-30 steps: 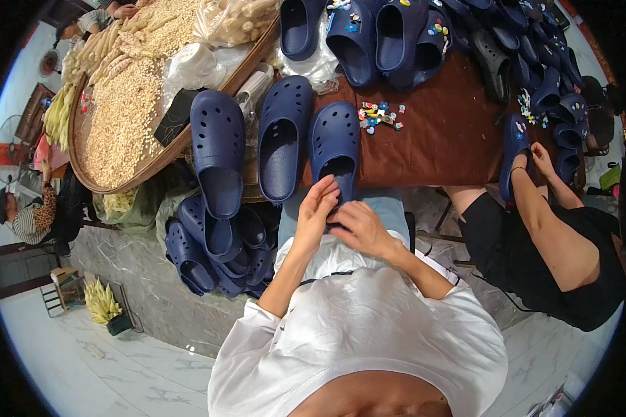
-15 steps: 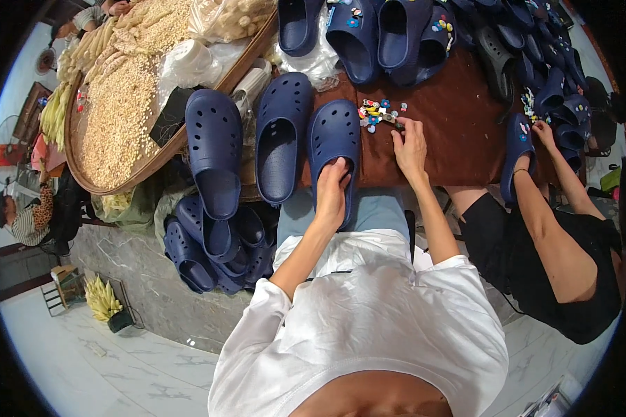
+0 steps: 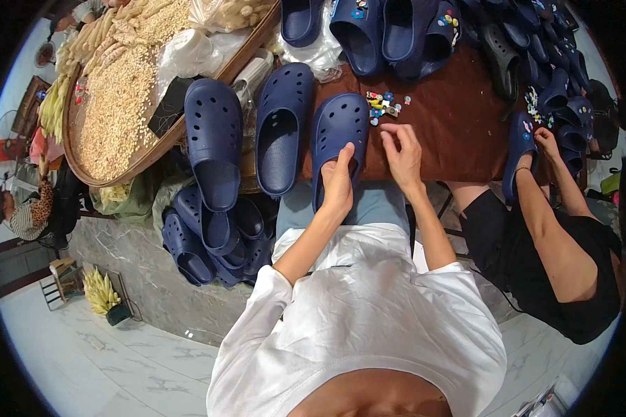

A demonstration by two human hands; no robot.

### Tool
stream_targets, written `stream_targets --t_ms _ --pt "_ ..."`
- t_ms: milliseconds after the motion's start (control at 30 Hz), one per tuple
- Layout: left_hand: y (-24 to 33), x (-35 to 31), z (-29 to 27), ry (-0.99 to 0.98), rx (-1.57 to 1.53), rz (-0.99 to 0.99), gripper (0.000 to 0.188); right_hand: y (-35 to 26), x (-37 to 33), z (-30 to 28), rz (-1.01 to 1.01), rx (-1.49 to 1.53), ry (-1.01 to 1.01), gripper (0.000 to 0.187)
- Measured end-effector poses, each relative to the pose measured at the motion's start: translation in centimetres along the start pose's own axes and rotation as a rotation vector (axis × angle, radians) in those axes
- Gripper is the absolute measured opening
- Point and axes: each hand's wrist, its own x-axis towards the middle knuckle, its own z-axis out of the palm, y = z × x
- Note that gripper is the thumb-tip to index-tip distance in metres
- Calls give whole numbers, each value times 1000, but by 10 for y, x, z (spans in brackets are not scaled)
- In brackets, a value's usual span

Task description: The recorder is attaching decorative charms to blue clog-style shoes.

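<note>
My left hand (image 3: 337, 184) grips a navy clog with vent holes (image 3: 340, 118) by its open heel end, thumb over the upper and fingers inside. The clog's toe points away from me at the table's near edge. Just right of it, my right hand (image 3: 403, 160) hovers with thumb and forefinger drawn together; whatever lies between the tips is too small to make out. Beyond those fingertips lies a small pile of colourful shoe charms (image 3: 382, 104) on the brown cloth (image 3: 438, 132). Another navy clog (image 3: 285, 125) lies left of the held one.
One more clog (image 3: 213, 118) lies farther left, above stacked clogs (image 3: 188, 247). A round tray of pale kernels (image 3: 115, 111) fills the upper left. Several charm-decorated clogs (image 3: 358, 42) line the back. At right, a co-worker's hand (image 3: 548, 144) works beside a navy clog (image 3: 522, 139).
My right hand has drawn back from the charm pile toward me, its fingertips leaving the charms. The clog in my left hand has shifted slightly, and my left thumb now points up along it.
</note>
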Motion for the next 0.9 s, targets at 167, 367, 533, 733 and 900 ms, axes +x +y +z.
stream_targets --t_ms 167,367,533,733,900 --pt "-8 -16 -7 15 31 3 23 -38 -19 5 27 170 -85 14" --pt "-2 -30 -11 14 50 20 18 -42 -29 3 118 316 -146 14" --pt "-8 -34 -24 14 65 -22 18 -25 -30 2 310 567 -276 13" --pt "-12 -44 -23 47 50 -14 18 -17 -31 1 482 752 -395 23" --pt "-20 -40 -41 -22 60 -40 22 -11 -34 3 532 759 -434 24"
